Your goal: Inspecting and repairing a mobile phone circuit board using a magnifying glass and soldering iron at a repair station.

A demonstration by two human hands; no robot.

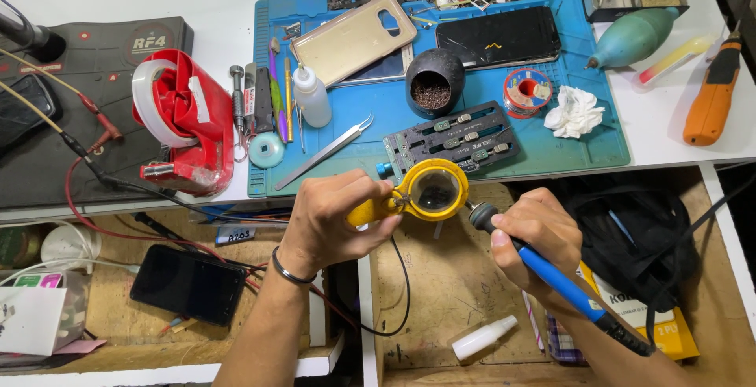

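My left hand (331, 218) grips the handle of a yellow magnifying glass (431, 190), held level just below the front edge of the blue work mat (598, 147). My right hand (537, 237) is closed on a soldering iron (563, 283) with a blue grip; its tip points up and left toward the lens and disappears behind the lens rim. What lies under the lens is too small to tell. A dark metal board holder (453, 137) sits on the mat right behind the magnifier.
Tweezers (324, 151), a small white bottle (312, 97), a black tip-cleaner pot (434, 81), a solder spool (527, 89), a crumpled tissue (575, 111), a phone (498, 37) and a phone case (354, 37) lie on the mat. A red tape dispenser (183, 123) stands left; an orange screwdriver (713, 96) lies right.
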